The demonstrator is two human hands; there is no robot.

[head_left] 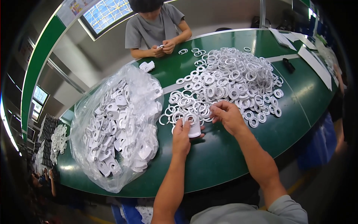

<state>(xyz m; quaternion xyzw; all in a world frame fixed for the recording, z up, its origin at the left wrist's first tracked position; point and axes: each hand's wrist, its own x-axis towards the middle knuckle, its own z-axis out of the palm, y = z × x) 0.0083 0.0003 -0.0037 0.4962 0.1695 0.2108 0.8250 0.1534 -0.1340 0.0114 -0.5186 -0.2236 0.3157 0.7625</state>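
Observation:
My left hand (181,135) grips a short stack of white ring-shaped parts (194,126) just above the green table (223,156). My right hand (227,115) hovers beside it with fingers pinched together at the near edge of a big pile of white rings (227,80); a thin white ring seems to sit between its fingertips. The pile spreads over the middle of the table beyond both hands.
A clear plastic bag (119,127) full of stacked white parts lies to my left. Across the table a person in a grey shirt (154,28) handles a small part. A small white stack (147,66), a black object (288,65) and white sheets (313,61) lie further off.

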